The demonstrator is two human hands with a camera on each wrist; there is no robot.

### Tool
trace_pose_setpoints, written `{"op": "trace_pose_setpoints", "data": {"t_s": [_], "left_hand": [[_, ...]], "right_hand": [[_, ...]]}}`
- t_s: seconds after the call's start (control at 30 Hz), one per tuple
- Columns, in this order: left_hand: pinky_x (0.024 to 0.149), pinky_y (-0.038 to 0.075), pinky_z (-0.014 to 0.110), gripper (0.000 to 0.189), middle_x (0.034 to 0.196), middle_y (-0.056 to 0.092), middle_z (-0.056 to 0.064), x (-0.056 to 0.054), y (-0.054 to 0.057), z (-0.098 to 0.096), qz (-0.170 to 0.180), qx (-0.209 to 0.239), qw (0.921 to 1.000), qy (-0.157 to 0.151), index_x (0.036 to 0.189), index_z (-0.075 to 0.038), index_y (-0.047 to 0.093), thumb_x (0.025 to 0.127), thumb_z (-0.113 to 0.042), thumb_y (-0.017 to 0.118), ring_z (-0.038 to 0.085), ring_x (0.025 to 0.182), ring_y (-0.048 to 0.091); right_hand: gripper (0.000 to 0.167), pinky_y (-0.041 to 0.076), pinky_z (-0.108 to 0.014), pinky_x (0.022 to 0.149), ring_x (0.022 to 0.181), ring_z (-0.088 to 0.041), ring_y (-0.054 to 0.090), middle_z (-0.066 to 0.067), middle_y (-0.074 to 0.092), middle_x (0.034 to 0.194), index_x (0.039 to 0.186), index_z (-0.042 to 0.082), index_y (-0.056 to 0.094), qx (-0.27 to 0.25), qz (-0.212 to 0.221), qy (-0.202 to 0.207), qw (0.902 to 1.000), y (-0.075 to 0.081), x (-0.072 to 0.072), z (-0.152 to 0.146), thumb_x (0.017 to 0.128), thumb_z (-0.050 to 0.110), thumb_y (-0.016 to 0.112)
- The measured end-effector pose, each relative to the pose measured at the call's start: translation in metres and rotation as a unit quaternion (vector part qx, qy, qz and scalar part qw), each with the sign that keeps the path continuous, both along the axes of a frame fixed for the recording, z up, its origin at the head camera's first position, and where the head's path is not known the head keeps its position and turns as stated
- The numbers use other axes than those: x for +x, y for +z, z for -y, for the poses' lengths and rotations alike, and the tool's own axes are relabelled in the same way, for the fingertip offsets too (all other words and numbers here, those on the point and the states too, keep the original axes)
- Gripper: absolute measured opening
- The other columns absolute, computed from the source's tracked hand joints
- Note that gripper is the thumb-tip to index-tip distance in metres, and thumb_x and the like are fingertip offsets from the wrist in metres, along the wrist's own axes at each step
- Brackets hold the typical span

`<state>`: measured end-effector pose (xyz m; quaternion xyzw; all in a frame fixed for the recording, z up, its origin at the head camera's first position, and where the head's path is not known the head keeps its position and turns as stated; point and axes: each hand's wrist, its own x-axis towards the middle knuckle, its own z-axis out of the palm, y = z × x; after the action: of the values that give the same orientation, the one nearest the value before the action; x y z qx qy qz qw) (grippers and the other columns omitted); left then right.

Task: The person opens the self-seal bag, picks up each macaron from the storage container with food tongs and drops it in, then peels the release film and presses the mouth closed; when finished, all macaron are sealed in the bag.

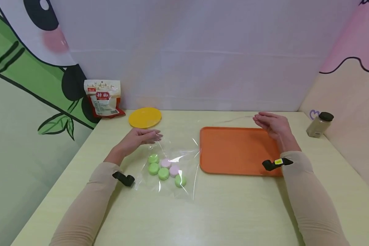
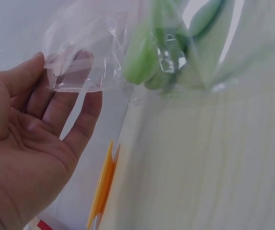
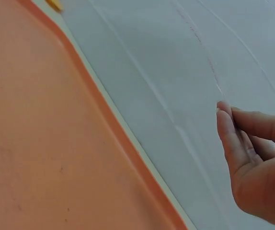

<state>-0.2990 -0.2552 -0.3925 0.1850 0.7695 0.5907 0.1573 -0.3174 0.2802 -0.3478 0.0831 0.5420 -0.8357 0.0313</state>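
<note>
My left hand [image 1: 139, 137] pinches the upper left edge of a clear plastic bag [image 1: 184, 153] between thumb and fingers. Inside the bag are several round green pieces [image 1: 163, 173] and two lilac ones [image 1: 174, 171], all macaron-like. In the left wrist view, the bag's clear film [image 2: 89, 62] crosses the fingertips, with green pieces [image 2: 142, 55] beyond. Raised over the orange tray's far right corner, my right hand [image 1: 275, 127] pinches the end of a thin clear strip [image 3: 204, 52] between thumb and fingers. That strip trails away to the left and carries a faint reddish line.
The orange tray [image 1: 238, 150] lies right of the bag. A yellow round plate [image 1: 145, 117] is behind the left hand, beside a red-and-white food pouch [image 1: 104, 99] leaning at the wall. A black-capped jar [image 1: 319, 125] stands at the table's right edge.
</note>
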Motion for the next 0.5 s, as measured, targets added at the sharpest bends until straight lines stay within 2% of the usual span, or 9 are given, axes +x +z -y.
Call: {"op": "trace_pose_setpoints", "data": {"t_s": [0.07,0.13,0.23,0.33,0.4,0.5], "left_hand": [[0.098,0.052,0.041,0.051,0.126,0.068,0.014,-0.001,0.0,0.002,0.0,-0.002,1.0,0.005,0.141,0.006,0.052,0.104,-0.029,0.056,0.036,0.119,0.061],[0.098,0.052,0.042,0.051,0.125,0.069,0.013,-0.001,-0.001,0.003,0.002,-0.001,0.9999,0.01,0.14,0.006,0.052,0.104,-0.03,0.057,0.038,0.119,0.061],[0.098,0.052,0.041,0.052,0.125,0.068,0.014,-0.001,-0.002,0.005,0.006,0.0,0.9999,0.015,0.14,0.006,0.053,0.103,-0.03,0.057,0.037,0.119,0.061],[0.097,0.052,0.039,0.053,0.126,0.067,0.016,-0.002,-0.003,0.005,0.007,0.002,0.9999,0.013,0.14,0.007,0.052,0.103,-0.03,0.058,0.038,0.119,0.061],[0.097,0.053,0.038,0.053,0.127,0.067,0.016,-0.002,-0.003,0.005,0.006,0.002,0.9999,0.012,0.14,0.007,0.052,0.103,-0.03,0.057,0.038,0.119,0.061],[0.097,0.053,0.038,0.052,0.128,0.066,0.018,-0.002,-0.003,0.004,0.004,-0.001,0.9999,0.011,0.14,0.007,0.052,0.104,-0.03,0.057,0.037,0.119,0.061]], "right_hand": [[0.013,0.056,-0.034,0.085,0.086,-0.022,0.075,-0.008,0.075,0.092,0.093,0.008,0.077,0.008,0.015,-0.011,0.9998,-0.001,0.001,0.0,0.09,-0.002,0.07],[0.016,0.055,-0.034,0.087,0.086,-0.021,0.075,-0.007,0.075,0.092,0.105,0.005,0.076,0.032,0.026,-0.011,0.9991,-0.004,0.002,0.004,0.091,-0.002,0.069],[0.036,0.052,-0.036,0.093,0.085,-0.019,0.075,-0.004,0.075,0.091,0.129,-0.001,0.065,0.091,0.042,-0.003,0.995,-0.01,0.001,0.013,0.093,0.001,0.068],[0.051,0.049,-0.038,0.096,0.082,-0.016,0.075,-0.003,0.075,0.09,0.143,-0.004,0.051,0.144,0.048,-0.006,0.9884,-0.017,-0.003,0.021,0.095,0.003,0.066],[0.05,0.048,-0.037,0.096,0.08,-0.015,0.075,-0.007,0.075,0.097,0.144,-0.004,0.049,0.156,0.053,-0.016,0.9862,-0.021,-0.004,0.025,0.096,0.003,0.064],[0.047,0.05,-0.034,0.093,0.08,-0.012,0.074,-0.014,0.069,0.118,0.145,-0.001,0.05,0.161,0.07,-0.041,0.9836,-0.024,-0.005,0.029,0.099,0.003,0.059]]}}
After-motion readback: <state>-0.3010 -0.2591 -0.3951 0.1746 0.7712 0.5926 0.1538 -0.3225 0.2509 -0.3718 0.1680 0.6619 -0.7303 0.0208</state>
